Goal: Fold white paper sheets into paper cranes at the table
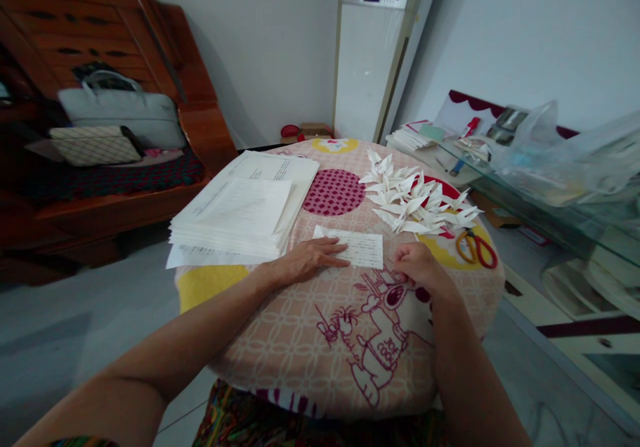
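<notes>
A small rectangular sheet of printed paper (361, 249) lies flat on the cloth-covered round table. Stretched out over its left end, my left hand (309, 260) rests with spread fingers touching the sheet. Just off the sheet's right edge is my right hand (418, 265), its fingers curled in; I see nothing held in them. Beyond it lies a heap of folded white paper cranes (417, 197). A pair of scissors (477, 249) with orange and red handles lies at the table's right side.
A thick stack of paper sheets (240, 203) covers the table's left part. To the right stands a glass-topped cabinet (545, 217) with plastic bags (555, 157) and papers on it. At the left is a wooden bench (200, 127) holding a grey bag (125, 117).
</notes>
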A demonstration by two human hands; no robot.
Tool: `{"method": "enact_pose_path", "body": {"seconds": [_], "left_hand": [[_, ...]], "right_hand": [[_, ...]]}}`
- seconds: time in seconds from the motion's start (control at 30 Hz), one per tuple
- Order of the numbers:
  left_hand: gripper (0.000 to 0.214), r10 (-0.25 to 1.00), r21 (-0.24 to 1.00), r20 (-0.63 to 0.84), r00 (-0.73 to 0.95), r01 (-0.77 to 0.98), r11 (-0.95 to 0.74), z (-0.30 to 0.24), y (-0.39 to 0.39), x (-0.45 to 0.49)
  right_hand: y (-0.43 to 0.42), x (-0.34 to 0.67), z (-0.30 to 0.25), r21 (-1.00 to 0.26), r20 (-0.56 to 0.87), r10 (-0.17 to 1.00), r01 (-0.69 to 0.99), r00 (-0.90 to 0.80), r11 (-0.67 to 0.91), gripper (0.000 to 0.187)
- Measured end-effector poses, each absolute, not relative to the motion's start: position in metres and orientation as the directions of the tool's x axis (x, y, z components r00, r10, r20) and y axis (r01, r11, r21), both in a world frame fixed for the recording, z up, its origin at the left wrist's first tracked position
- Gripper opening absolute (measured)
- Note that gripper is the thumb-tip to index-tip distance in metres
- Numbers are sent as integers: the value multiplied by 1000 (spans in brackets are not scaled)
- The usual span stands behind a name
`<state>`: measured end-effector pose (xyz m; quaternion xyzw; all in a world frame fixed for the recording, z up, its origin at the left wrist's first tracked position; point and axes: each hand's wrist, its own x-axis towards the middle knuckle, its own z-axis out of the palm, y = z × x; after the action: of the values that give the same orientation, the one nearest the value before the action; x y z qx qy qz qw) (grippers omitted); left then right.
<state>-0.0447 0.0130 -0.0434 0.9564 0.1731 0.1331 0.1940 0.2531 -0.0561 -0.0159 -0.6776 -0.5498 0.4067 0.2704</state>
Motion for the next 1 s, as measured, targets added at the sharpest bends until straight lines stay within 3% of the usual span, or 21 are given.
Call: {"method": "enact_pose_path", "body": {"seconds": [0.1,0.17,0.23,0.37,0.67,1.0], "left_hand": [[40,381,382,166,910,297,-875,-45,14,-43],[41,377,355,148,914,307,-883,-44,14,-43],[41,374,336,141,917,311,-889,-42,13,-42],[41,351,307,163,922,291,-906,-36,9,-46],[34,334,281,328,883,247,-928,-37,8,-62],[20,421,462,339,841,242,-854,-23,10,-78]], "right_hand": [[-51,240,-16,-915,-63,997,396,40,-73,9],[-47,223,-18,-878,74,997,474,-8,69,9],[-44,208,-21,-753,137,988,641,-66,147,2],[-43,199,-26,-612,70,992,781,-108,128,6],[-43,203,-30,-627,60,996,774,-70,92,5],[-43,205,-30,-688,60,995,719,-78,98,3]]}}
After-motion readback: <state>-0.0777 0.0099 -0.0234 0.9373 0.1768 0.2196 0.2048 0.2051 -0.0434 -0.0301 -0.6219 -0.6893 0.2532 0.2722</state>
